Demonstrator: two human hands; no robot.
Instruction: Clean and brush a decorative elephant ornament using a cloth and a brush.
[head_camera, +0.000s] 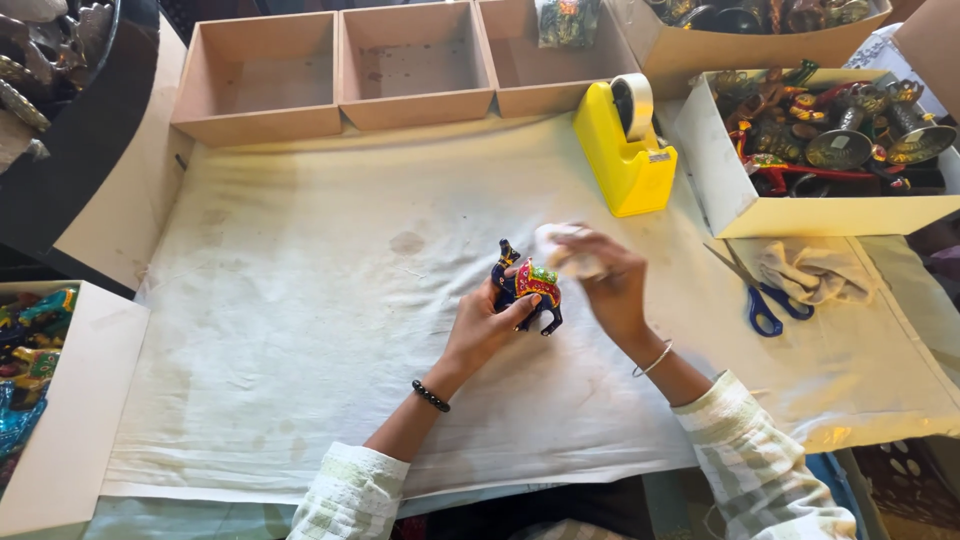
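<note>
Your left hand (490, 318) is closed around a small painted animal figurine, dark blue with a red and green saddle cloth (527, 286), holding it just above the off-white cloth covering the bench (300, 330), near the middle of it. Your right hand (605, 275) is pinched shut on a crumpled white rag (562, 248), which sits right beside the figurine's back. Keep the left-hand hold around the body and not the thin legs or raised head, since those parts look like the ones that would snap under pressure. Press the rag lightly and follow the painted surface in short strokes; turning the figurine with your left fingers should serve better than reaching round it. A yellow tape dispenser (628, 150) stands well apart towards the far edge, blue-handled scissors (765, 300) lie to your right next to a second crumpled cloth (815, 270), and an open white cardboard box of painted metal ornaments (745, 205) sits beyond them. Three empty wooden compartments (410, 65) line the far side.
</note>
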